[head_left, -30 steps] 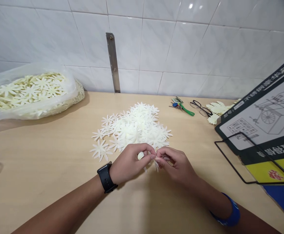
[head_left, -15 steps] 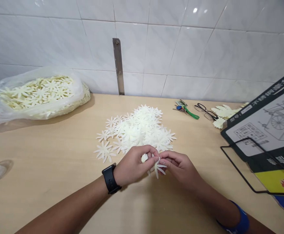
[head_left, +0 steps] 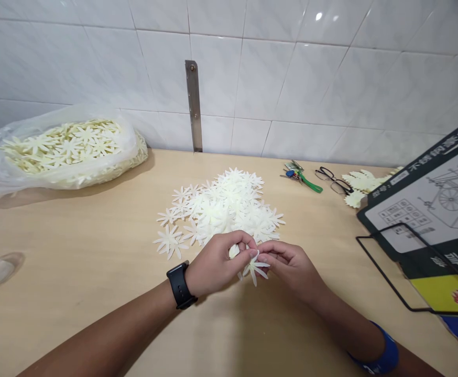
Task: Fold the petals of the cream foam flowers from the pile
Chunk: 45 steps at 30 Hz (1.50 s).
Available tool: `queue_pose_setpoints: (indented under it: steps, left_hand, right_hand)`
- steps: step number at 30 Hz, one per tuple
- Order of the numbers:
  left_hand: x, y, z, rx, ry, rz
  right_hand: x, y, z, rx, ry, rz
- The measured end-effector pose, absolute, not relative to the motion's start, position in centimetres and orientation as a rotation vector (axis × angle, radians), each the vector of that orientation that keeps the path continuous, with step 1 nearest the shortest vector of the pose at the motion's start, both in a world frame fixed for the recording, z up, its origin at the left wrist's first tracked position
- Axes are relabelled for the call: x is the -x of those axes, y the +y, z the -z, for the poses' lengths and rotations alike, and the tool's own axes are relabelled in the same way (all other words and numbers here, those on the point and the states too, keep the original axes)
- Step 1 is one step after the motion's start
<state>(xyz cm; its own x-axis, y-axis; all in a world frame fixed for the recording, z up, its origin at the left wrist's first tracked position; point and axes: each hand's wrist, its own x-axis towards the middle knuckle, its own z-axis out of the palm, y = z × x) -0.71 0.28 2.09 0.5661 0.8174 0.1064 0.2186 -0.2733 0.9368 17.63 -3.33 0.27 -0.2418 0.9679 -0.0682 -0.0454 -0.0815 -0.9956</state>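
Between both hands is a white, flower-shaped piece (head_left: 255, 269) with long thin petals that hang downward. My left hand (head_left: 223, 262), with a black watch on its wrist, pinches this piece between thumb and forefinger. From the other side my right hand (head_left: 292, 267) grips its edge with closed fingertips. Some pale petals also show behind my left thumb; whether they belong to the same piece I cannot tell. Just beyond my hands lies a heap of similar white flower pieces (head_left: 225, 204), with several single ones spread along its left side.
An open plastic bag (head_left: 129, 162) full of flower pieces stands at the back left. Keys with a green strap (head_left: 311, 184), eyeglasses (head_left: 333, 180) and more pale pieces (head_left: 364, 180) lie at the back right. A printed box (head_left: 421, 209) and a black wire frame (head_left: 382, 272) occupy the right side.
The camera view has shifted slightly. Both hands keep their hold on the flower piece, with almost no visible movement.
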Motion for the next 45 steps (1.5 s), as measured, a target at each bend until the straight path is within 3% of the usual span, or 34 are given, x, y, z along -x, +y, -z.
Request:
queue_pose_setpoints:
  steps: [18, 28, 45]
  left_hand:
    - [0.45, 0.24, -1.42, -1.787, 0.975, -0.748]
    - [0.26, -0.3, -1.57, -1.889, 1.019, -0.725]
    - [0.17, -0.12, -2.03, -1.599, 0.933, -0.699]
  right_hand:
    - [-17.21, -3.31, -0.15, 1.245, -1.261, -1.394]
    - [-17.17, -3.94, 0.04, 1.208, -1.685, -0.6]
    - [-17.22, -4.09, -0.49, 1.135, -1.786, -0.322]
